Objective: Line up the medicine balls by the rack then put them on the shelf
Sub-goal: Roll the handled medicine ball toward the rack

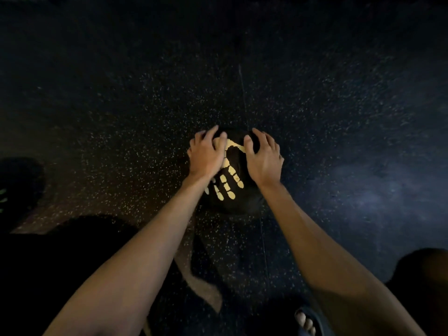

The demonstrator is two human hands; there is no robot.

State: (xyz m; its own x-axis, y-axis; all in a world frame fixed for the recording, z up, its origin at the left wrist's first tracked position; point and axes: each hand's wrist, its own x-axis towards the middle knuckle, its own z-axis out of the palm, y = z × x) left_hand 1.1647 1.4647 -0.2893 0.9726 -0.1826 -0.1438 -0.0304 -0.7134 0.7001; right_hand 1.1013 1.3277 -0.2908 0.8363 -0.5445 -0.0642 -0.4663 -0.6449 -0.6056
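Bare forearms [135, 251] over a round black, yellow-printed medicine ball [236, 197].
Left hand [206, 156] and right hand [264, 161] grasp it, fingers [257, 136] curled over its top.

Dim, warm light at centre; dark blurred edges, wide-angle warp.

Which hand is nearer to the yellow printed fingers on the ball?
Left. The left hand rests on the ball, partly over the yellow print; the right hand holds the ball's right side, beside the print.
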